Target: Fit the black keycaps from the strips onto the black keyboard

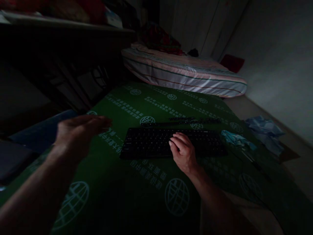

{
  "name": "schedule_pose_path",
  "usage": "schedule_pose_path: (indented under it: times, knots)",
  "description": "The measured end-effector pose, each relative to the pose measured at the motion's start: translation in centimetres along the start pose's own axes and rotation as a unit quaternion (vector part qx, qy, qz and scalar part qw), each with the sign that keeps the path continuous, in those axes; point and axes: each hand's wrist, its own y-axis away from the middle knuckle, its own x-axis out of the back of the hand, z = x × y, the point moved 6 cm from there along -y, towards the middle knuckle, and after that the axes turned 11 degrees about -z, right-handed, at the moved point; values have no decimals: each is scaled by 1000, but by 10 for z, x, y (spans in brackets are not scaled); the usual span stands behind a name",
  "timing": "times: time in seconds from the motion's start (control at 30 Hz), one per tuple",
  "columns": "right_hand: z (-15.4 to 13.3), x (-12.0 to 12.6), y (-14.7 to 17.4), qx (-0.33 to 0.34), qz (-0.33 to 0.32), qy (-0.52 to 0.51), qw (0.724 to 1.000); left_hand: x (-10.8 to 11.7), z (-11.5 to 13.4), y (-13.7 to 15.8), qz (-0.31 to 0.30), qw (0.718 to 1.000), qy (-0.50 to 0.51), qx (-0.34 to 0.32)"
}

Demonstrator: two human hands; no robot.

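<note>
A black keyboard (144, 143) lies flat on a green sheet (137, 202) printed with globes and writing. Over its middle is my right hand (183, 151), its fingers curled in and the thumb close to the fingertips. Whether something small sits between them is hidden. Off to the left, apart from the keyboard, my left hand (78, 130) hangs above the sheet with its fingers pointing right. Those fingers are blurred, and their grip cannot be made out. Just behind the keyboard lies a row of small dark pieces (181, 122), too dim to name.
To the right lie a light-blue cloth (238, 139), a thin tool (250, 156) and a dark cable (259, 199). Crumpled pale-blue material (265, 129) is beyond the sheet's right edge. A bed (186, 75) stands behind, and a dark table (68, 24) at upper left.
</note>
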Motion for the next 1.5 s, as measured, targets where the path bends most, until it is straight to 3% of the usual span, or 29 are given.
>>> schedule_pose_path:
  times: [0.13, 0.33, 0.43, 0.57, 0.67, 1.1, 1.33, 1.5]
  knots:
    - [7, 8, -8, -42, -14, -20, 999, -25, -35, -9, -43, 994, 102, 26]
    - [41, 6, -48, -90, -110, 34, 989, -43, -57, -14, -71, 995, 64, 20]
    - [63, -8, -79, -85, -173, 108, 975, -45, -58, -13, -82, 996, 33, 3]
    - [85, -38, -108, -80, -287, 189, 936, -48, -60, -13, -113, 993, -34, -17]
    - [94, -53, -117, -83, -322, 204, 921, -49, -63, -14, -134, 989, -59, -13]
    - [113, -73, -120, -72, -377, 195, 903, -50, -64, -14, -136, 987, -80, -14]
    - [116, -75, -126, -55, -352, 169, 919, -50, -63, -15, -133, 985, -99, -39]
    - [94, -56, -121, -36, -307, 126, 943, -52, -63, -15, -128, 987, -92, -38]
